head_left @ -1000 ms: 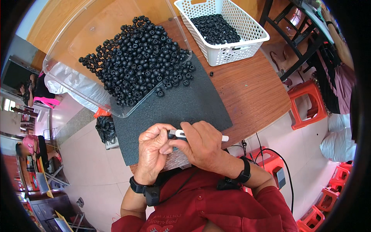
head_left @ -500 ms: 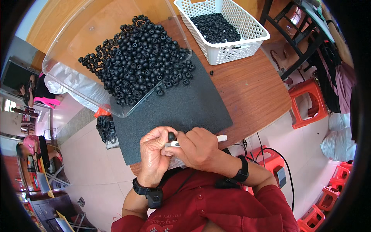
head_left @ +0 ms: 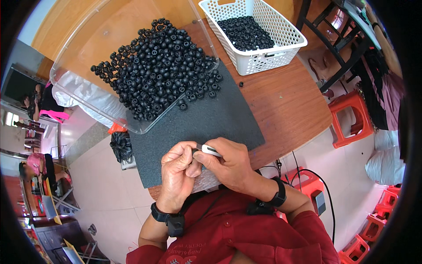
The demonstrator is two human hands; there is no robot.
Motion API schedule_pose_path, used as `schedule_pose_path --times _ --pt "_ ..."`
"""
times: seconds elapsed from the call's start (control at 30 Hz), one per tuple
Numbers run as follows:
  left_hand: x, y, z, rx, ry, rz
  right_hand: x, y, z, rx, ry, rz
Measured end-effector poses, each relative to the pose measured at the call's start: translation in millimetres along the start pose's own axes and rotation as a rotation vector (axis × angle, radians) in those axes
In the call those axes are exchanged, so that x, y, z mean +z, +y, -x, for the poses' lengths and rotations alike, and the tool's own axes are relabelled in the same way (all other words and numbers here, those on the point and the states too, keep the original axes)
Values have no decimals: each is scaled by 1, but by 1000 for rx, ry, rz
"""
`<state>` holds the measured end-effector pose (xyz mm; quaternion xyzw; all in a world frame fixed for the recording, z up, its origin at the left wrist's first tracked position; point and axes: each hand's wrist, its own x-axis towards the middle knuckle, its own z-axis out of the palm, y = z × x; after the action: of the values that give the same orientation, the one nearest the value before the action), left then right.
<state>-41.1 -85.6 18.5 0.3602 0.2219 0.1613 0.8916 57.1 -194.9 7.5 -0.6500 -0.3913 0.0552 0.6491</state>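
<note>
My left hand (head_left: 177, 169) is closed, its thumb and fingers pinching a small round black rubber part (head_left: 194, 151) that is mostly covered by the fingertips. A slim white-handled knife (head_left: 212, 151) is gripped in my right hand (head_left: 229, 163), and its short dark tip points at the part. Both hands meet over the near edge of a dark grey mat (head_left: 206, 121). Beyond them, a clear plastic bin (head_left: 145, 127) lies tipped toward me with a heap of black rubber parts (head_left: 154, 75), some spilled onto the mat.
A white perforated basket (head_left: 268, 64) at the far right of the wooden table (head_left: 290, 101) contains many small black pieces. One loose black piece (head_left: 241, 84) lies beside it. Red stools (head_left: 351, 119) stand to the right. A black bag (head_left: 121, 146) is left of the mat.
The knife has turned in my right hand: its long handle no longer sticks out to the right, and its tip now points up-left at the part. The left fingers have closed further over the part.
</note>
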Motion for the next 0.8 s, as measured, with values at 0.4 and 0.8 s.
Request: schedule_pose_path --times 0.4,0.8 --pt "-10 26 -30 -113 -7 -52 -13 8 0 -51 -16 65" --pt "-18 46 -90 675 91 -1550 -26 3 0 -4 -21 48"
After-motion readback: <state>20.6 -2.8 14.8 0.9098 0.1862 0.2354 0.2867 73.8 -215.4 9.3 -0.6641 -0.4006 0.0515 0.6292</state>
